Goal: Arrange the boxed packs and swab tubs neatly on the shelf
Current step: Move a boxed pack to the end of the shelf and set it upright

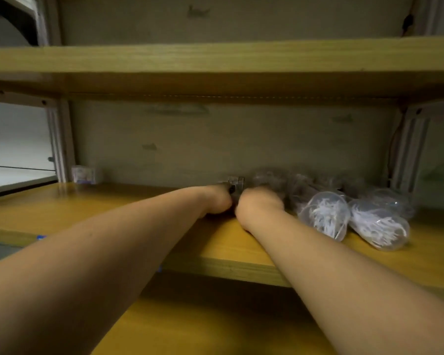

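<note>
Both my arms reach deep onto the wooden shelf point(139, 201). My left hand point(217, 201) and my right hand point(259, 201) lie side by side at the back, with a small dark boxed pack point(237, 184) showing just above and between them. The fingers are hidden behind the wrists, so the hold on it is unclear. Clear swab tubs point(326, 216) lie on their sides right of my right hand, a second one point(377, 229) beside it, more blurred behind. Another small boxed pack point(83, 174) stands at the back left corner.
An upper wooden shelf point(215, 60) runs overhead. Metal frame posts stand at the left point(60, 142) and right point(408, 149) back corners. A lower wooden surface point(203, 324) lies beneath the shelf edge. Blue-marked items point(40, 237) sit at the left edge.
</note>
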Tool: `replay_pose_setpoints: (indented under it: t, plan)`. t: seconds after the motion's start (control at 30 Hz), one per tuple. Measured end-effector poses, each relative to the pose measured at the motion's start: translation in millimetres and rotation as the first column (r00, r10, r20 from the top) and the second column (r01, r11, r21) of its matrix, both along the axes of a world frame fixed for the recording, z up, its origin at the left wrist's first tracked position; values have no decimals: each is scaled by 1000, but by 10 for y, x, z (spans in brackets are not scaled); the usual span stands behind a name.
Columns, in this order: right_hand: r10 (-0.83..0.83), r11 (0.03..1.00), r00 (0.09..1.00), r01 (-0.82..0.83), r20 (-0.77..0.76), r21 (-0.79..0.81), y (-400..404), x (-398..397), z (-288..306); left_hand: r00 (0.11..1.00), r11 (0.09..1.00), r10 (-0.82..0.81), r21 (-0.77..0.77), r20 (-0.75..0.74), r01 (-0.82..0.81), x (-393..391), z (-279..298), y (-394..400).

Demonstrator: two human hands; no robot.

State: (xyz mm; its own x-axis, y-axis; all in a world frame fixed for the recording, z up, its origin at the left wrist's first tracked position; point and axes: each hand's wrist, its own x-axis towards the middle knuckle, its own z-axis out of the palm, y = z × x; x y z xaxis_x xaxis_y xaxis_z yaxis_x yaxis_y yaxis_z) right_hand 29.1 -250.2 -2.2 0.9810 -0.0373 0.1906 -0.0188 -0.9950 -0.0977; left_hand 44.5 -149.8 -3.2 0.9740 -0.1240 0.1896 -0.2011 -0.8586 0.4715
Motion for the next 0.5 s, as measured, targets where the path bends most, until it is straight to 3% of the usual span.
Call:
replay_pose_setpoints:
  t: [0.13, 0.27, 0.5]
  plan:
    - [17, 999, 997, -19, 76, 29, -95, 130, -73, 979, 981, -188, 67, 82, 182, 283, -118, 137]
    - [16, 998, 993, -22, 118, 53, -156, 208, -125, 940, 922, -340, -182, 38, 341, 372, -170, 273]
    - [36, 999, 983, -29, 179, -40, -153, 128, -106, 940, 812, -331, -483, 80, 327, 441, -210, 309]
